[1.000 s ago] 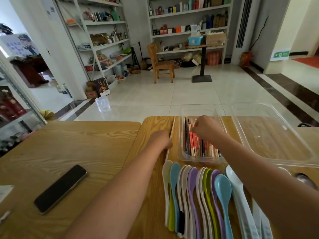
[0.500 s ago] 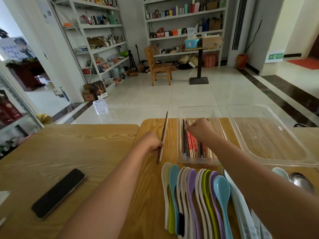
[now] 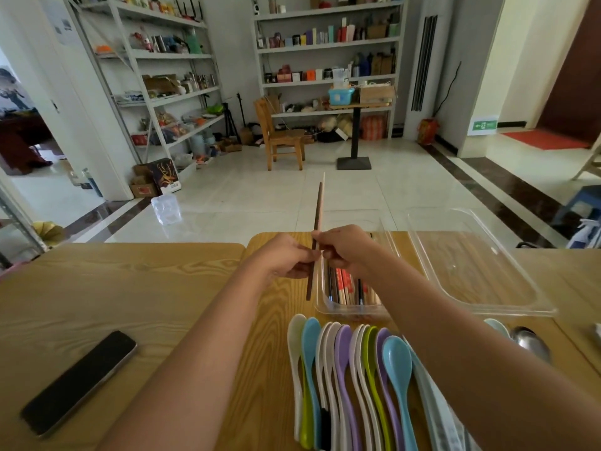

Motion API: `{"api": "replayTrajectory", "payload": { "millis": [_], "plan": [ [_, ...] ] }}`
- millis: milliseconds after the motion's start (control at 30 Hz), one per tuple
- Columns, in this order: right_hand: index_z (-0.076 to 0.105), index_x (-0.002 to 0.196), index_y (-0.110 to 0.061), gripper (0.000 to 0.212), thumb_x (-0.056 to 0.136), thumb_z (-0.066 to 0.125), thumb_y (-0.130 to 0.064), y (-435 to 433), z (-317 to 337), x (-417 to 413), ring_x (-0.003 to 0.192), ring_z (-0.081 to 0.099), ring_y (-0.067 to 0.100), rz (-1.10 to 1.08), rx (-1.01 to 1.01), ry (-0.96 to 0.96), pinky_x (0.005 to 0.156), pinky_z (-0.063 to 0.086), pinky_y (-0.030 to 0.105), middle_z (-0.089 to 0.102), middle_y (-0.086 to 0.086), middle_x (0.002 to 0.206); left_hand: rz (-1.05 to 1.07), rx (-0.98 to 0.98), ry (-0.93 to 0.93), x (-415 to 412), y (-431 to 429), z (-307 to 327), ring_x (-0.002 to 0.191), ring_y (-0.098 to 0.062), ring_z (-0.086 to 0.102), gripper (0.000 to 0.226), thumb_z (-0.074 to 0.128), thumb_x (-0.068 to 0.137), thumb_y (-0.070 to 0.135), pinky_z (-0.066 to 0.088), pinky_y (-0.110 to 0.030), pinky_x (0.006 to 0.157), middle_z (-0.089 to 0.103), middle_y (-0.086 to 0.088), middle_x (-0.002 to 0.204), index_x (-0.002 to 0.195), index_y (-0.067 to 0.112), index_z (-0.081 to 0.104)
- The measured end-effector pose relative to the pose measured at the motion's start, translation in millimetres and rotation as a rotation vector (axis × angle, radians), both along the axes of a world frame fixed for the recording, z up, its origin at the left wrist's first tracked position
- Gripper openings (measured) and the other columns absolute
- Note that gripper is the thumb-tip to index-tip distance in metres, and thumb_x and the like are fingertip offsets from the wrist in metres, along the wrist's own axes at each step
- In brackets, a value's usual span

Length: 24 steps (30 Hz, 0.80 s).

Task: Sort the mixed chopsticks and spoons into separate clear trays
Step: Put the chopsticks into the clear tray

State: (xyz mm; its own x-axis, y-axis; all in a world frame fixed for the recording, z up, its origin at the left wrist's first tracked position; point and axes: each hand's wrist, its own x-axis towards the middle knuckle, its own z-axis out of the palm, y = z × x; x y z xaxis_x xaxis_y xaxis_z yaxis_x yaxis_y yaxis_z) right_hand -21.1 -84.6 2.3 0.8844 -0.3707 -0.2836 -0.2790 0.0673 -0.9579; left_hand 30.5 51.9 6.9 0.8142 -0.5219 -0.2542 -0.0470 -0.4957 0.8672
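Note:
A pair of chopsticks (image 3: 318,209), one dark brown and one pale, stands nearly upright above the table. My left hand (image 3: 282,259) pinches it near its lower third, and my right hand (image 3: 346,247) pinches it from the other side. Just behind and below my right hand lies a narrow clear tray (image 3: 351,308) holding several chopsticks. A wide clear tray (image 3: 481,271) lies to its right with nothing in it. A row of several coloured plastic spoons (image 3: 354,379) lies side by side on the table near me.
A black phone (image 3: 79,382) lies on the left table. A metal spoon (image 3: 533,343) and a pale spoon lie at the right, near the wide tray's front edge. Beyond the tables are tiled floor, a wooden chair (image 3: 279,135) and shelves.
My left hand lifted the chopsticks off the table and raised them upright. My right hand left the narrow tray and came over to pinch the same pair.

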Motion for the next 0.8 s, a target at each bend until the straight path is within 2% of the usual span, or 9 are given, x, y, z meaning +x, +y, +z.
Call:
{"api": "replayTrajectory", "payload": {
  "millis": [133,200,333,467,567,667,800],
  "plan": [
    [0.066,0.093,0.005,0.021,0.09,0.07,-0.015,-20.4,3.2,-2.6,0.045,0.043,0.011,-0.041,0.023,-0.019,0.039,0.036,0.02,0.055,0.007,0.063,0.018,-0.076,0.004,-4.2,0.2,-6.3,0.083,-0.017,0.071,0.032,0.069,0.089,0.033,0.059,-0.028,0.075,0.074,-0.009,0.096,0.102,0.003,0.068],
    [0.067,0.097,0.007,0.023,0.089,0.07,-0.015,-40.0,2.4,-1.7,0.047,0.046,0.012,-0.094,-0.014,0.003,0.042,0.038,0.021,0.057,0.008,0.066,0.056,-0.1,-0.041,-4.6,7.5,-8.6,0.084,-0.017,0.069,0.033,0.064,0.092,0.039,0.059,-0.029,0.076,0.072,-0.009,0.098,0.101,0.007,0.066],
    [0.066,0.1,0.008,0.024,0.09,0.069,-0.014,-65.2,-15.0,0.1,0.045,0.05,0.013,-0.19,-0.116,0.115,0.04,0.042,0.02,0.06,0.009,0.066,0.14,-0.163,-0.041,-5.5,22.6,-13.1,0.082,-0.018,0.065,0.035,0.058,0.095,0.043,0.058,-0.035,0.082,0.071,-0.01,0.097,0.099,0.009,0.064],
    [0.063,0.1,0.004,0.022,0.091,0.068,-0.016,-60.7,-41.1,5.3,0.045,0.051,0.012,-0.178,-0.219,0.225,0.04,0.045,0.02,0.061,0.009,0.071,0.132,-0.181,-0.046,-11.3,26.5,-14.9,0.082,-0.016,0.065,0.037,0.056,0.095,0.045,0.058,-0.035,0.082,0.071,-0.009,0.101,0.103,0.01,0.065],
    [0.061,0.101,0.001,0.021,0.093,0.066,-0.017,-51.9,-58.8,8.8,0.045,0.053,0.011,-0.129,-0.347,0.301,0.042,0.046,0.02,0.063,0.008,0.072,0.128,-0.218,-0.044,-15.8,27.5,-14.3,0.081,-0.015,0.064,0.036,0.054,0.096,0.044,0.057,-0.031,0.079,0.071,-0.008,0.102,0.106,0.011,0.065],
    [0.061,0.1,-0.002,0.02,0.092,0.067,-0.018,-44.5,-66.3,9.5,0.053,0.057,0.011,-0.107,-0.563,0.33,0.044,0.046,0.021,0.067,0.007,0.081,0.127,-0.228,-0.052,-19.4,27.8,-17.4,0.081,-0.015,0.065,0.035,0.054,0.096,0.044,0.057,-0.028,0.077,0.072,-0.007,0.1,0.104,0.012,0.066],
    [0.053,0.086,-0.008,0.025,0.088,0.072,-0.024,-35.5,-65.6,5.5,0.053,0.058,0.007,-0.078,-0.68,0.352,0.04,0.042,0.017,0.063,0.004,0.076,0.094,-0.153,-0.047,-22.3,26.3,-21.0,0.078,-0.012,0.064,0.029,0.054,0.098,0.038,0.056,-0.024,0.071,0.072,-0.004,0.096,0.101,0.012,0.068]
  ]
}}
